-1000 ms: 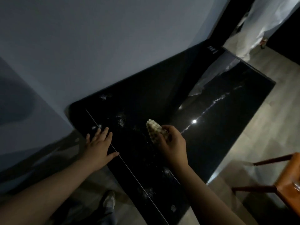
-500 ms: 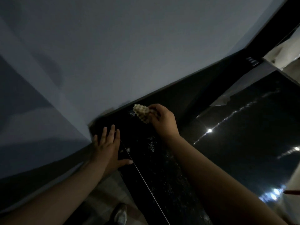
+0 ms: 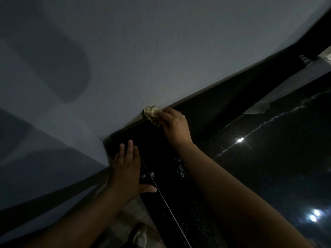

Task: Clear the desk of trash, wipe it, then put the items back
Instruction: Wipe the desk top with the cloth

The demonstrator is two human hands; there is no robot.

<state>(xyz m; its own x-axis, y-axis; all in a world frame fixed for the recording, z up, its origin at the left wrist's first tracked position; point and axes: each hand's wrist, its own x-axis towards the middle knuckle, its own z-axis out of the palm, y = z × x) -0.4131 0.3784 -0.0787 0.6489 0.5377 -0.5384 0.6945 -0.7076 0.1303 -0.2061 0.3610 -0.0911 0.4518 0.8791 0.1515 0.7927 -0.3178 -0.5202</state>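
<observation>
Two hands at work, each w/ its own job. Left hand lies flat, fingers straight and spread, on the left end of the counter, just short of the wall. It has kept that bracing spot over the last sec.

Just right of it a thin pale line runs away from the wall along the top. White specks sit scattered beside that line, farther from the wall than the wipe, so that patch prob. isn't clean yet.

Next over, the wipe, a pale waffle-textured wad, is pushed right up against the wall at the counter's back edge. 1 sec ago it was mid-counter, well off the wall; half a sec ago, nearer. Right hand grips it, fingers curled round the wad.

Meaning: the stroke has reached the back edge, so wiping is underway. No trash or items show on the visible top, so putting things back prob. comes later. Farther right, away from the wall, the glossy black top shows only light glints.
</observation>
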